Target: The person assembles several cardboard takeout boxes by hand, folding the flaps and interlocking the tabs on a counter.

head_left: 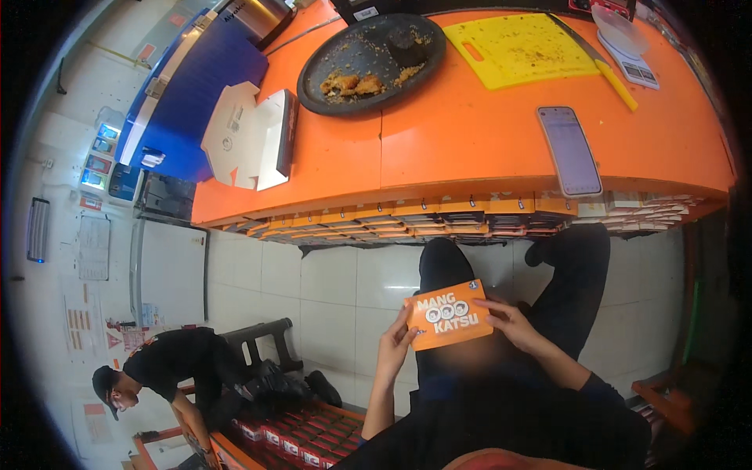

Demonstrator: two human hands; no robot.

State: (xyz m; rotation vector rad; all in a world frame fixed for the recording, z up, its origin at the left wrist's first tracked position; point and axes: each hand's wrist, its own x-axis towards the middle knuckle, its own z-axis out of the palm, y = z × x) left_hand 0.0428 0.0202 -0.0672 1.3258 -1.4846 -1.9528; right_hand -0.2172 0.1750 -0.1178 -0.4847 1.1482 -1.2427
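Box: a small flat orange box [450,315] with white lettering is held up between both hands, below the front edge of the desk [439,149] and above the person's dark trousers.
Left hand: the left hand [394,345] grips the box's left edge, thumb on the front face, fingers behind it.
Right hand: the right hand [513,323] clasps the box's right edge, fingers spread over the upper right corner.
Desk: orange top, with stacks of flat orange boxes on the shelf just under it.
On the desk: a phone [569,150] lies near the front edge, straight above the box; a dark round tray [368,55] with crumbs and fried pieces sits farther back; a yellow cutting board [517,48] with a knife [591,56] lies beside the tray; an unfolded white carton [251,135] lies at the desk's left end.
Other person: someone in dark clothes [168,364] bends over red boxes on the floor, well left of the held box.
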